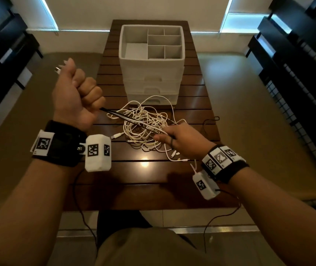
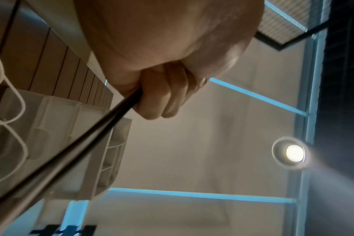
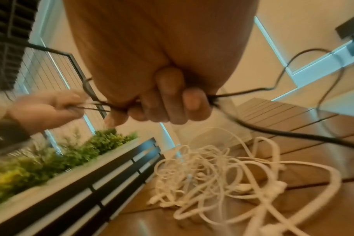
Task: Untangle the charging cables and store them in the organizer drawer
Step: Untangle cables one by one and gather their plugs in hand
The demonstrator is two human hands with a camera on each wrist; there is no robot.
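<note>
slatted wooden table point(image 1: 191, 181), one white organizer point(image 1: 151, 73), one cable tangle point(image 1: 145, 123), left hand point(image 1: 76, 95) and right hand point(image 1: 180, 139) gripping black cable point(image 1: 115, 113)

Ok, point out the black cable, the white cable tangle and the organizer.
black cable point(image 1: 134, 122), head view, taut stretch between the hands.
white cable tangle point(image 1: 145, 120), head view, middle of the heap.
organizer point(image 1: 150, 73), head view, front wall below the compartments.

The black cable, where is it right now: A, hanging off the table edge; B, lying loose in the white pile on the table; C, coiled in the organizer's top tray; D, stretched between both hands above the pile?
D: the black cable runs taut from the raised left hand to the right hand, above the white cable pile.
</note>
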